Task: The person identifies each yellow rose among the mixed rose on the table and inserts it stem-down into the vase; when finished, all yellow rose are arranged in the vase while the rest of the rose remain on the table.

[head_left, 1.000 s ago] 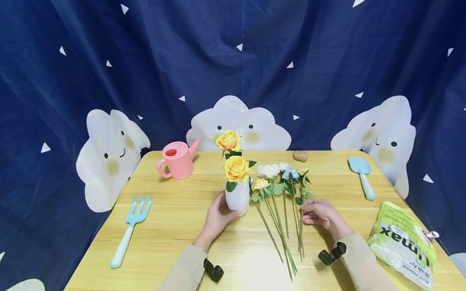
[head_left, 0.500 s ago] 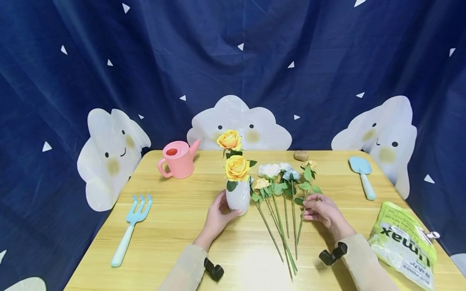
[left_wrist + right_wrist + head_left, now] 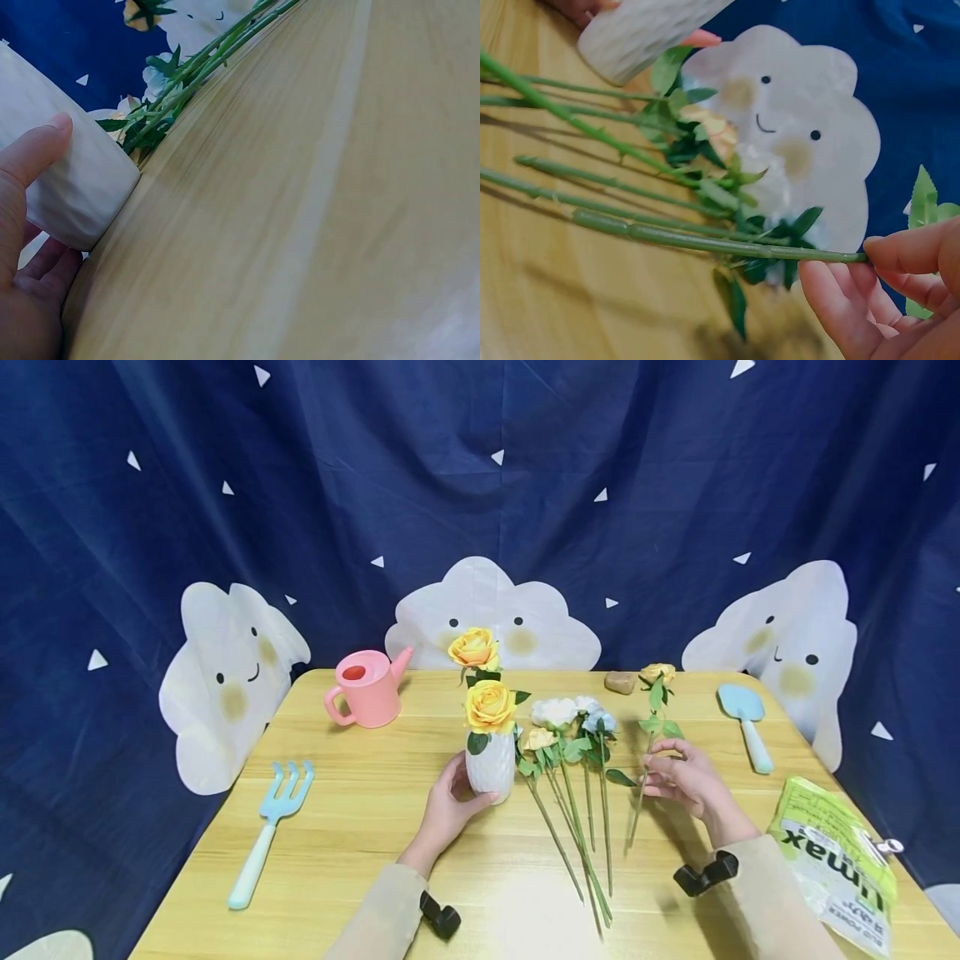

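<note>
A white textured vase (image 3: 491, 767) stands upright mid-table, with two yellow-orange roses (image 3: 489, 706) in it. My left hand (image 3: 447, 806) grips its lower part, the thumb in front in the left wrist view. My right hand (image 3: 686, 779) pinches the green stem (image 3: 705, 238) of a small yellow rose (image 3: 657, 674) between thumb and fingertips. That rose leans up and to the right, its stem's lower end pointing toward me. Left of this hand several flowers lie on the table: white (image 3: 555, 712), pale blue (image 3: 600, 720) and pale yellow (image 3: 538, 739), stems toward me.
A pink watering can (image 3: 367, 689) stands at the back left, and a light-blue hand fork (image 3: 272, 827) lies at the left. A brown stone (image 3: 619, 682) is at the back edge. At the right lie a light-blue trowel (image 3: 745, 727) and a clipped green-white bag (image 3: 836, 864).
My right hand has lifted the small yellow rose off the bunch and carried it right and up. My left hand and the vase have stayed in place.
</note>
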The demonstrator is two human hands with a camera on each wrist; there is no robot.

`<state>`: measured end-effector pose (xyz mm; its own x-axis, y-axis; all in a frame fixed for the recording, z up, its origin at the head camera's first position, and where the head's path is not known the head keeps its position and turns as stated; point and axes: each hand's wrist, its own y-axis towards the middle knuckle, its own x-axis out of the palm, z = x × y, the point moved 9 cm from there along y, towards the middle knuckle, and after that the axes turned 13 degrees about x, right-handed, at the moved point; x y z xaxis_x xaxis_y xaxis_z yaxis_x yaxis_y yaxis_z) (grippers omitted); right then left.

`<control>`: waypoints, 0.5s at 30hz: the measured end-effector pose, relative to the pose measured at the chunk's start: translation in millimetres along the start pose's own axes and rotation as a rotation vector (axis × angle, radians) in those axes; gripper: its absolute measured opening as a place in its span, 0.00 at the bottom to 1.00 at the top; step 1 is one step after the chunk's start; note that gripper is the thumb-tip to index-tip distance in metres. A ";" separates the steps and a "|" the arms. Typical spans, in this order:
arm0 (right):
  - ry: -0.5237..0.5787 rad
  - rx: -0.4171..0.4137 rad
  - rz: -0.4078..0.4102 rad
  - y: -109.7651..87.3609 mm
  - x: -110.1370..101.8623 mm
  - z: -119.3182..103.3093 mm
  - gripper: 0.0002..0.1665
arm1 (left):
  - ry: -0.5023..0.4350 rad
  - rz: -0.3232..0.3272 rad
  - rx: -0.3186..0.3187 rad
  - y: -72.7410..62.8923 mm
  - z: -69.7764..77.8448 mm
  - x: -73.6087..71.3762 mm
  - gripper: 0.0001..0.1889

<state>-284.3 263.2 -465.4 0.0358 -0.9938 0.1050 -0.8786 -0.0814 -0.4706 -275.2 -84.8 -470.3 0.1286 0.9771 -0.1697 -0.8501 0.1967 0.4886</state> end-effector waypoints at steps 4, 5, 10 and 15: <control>-0.026 -0.048 0.006 -5.1 4.0 -14.4 0.09 | 0.003 0.000 0.014 0.0 1.5 0.0 0.37; -0.035 -0.060 0.005 -6.1 6.5 -18.3 0.09 | 0.004 0.000 0.014 -0.1 1.3 -0.1 0.37; -0.089 -0.128 -0.013 -12.0 24.0 -40.1 0.10 | 0.000 0.002 0.001 -0.6 -0.5 -0.4 0.37; -0.087 -0.173 -0.040 -18.4 43.8 -61.8 0.11 | 0.004 0.004 0.002 -0.4 -0.2 0.1 0.37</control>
<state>-296.1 225.8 -398.0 0.1068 -0.9934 0.0407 -0.9443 -0.1142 -0.3088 -274.9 -84.8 -470.7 0.1237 0.9775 -0.1709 -0.8493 0.1933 0.4912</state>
